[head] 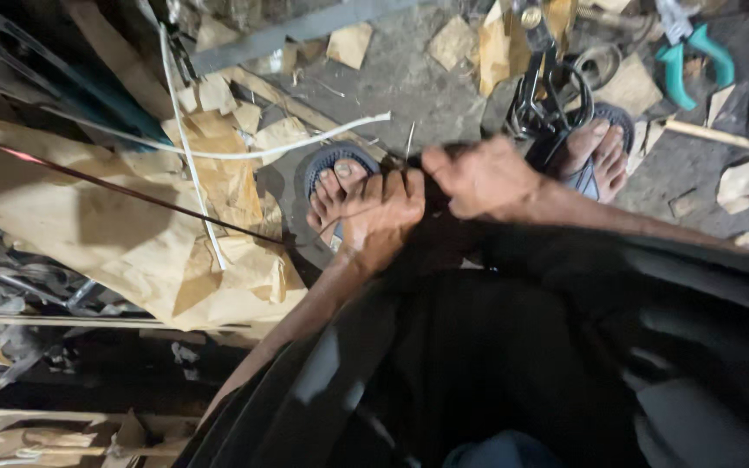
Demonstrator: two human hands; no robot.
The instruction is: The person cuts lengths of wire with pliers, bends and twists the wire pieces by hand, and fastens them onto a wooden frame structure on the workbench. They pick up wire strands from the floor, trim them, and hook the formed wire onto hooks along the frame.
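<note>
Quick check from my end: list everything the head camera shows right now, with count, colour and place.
Black curved panel: one, glossy black, across the lap, its top edge under both hands.
Thin rod: one, dark reddish, running from far left toward the left hand.
White strips: two, crossing over the paper, upper left.
Brown paper: several crumpled sheets, left; torn scraps across the floor.
Pliers: one, teal handles, top right.
Black metal tool: one, top centre-right.
Sandals: two, grey, on the feet.
Left hand: closed on the panel edge.
Right hand: closed on the panel edge.
</note>
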